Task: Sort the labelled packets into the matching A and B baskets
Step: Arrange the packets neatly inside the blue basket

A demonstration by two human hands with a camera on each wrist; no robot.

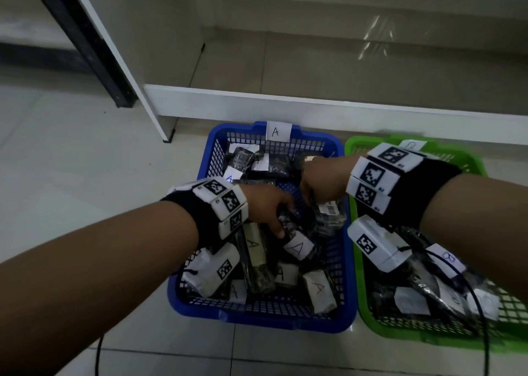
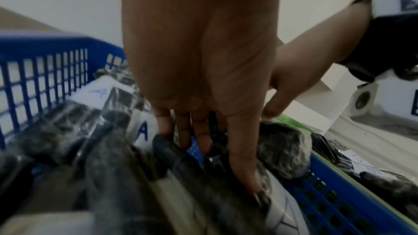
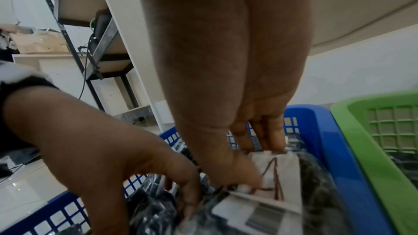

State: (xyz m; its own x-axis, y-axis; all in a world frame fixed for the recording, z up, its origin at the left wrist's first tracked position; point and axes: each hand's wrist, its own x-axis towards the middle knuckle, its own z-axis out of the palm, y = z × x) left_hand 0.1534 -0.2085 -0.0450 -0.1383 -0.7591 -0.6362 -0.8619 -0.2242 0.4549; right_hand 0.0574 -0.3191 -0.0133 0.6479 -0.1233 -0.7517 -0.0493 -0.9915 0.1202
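gripping crinkly packet point(image 3: 278, 176) (right hand point(image 1: 323, 179)), blue lattice basket point(image 1: 347, 261)

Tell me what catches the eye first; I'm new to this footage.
Two baskets sit side by side on the floor: a blue basket tagged A, full of dark packets, and a green basket on its right. Both hands reach into the blue one, the left hand and right hand each on a packet.

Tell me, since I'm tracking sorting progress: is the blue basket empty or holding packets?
Holding packets. The blue basket contains many packets with A labels, covering most of its floor.
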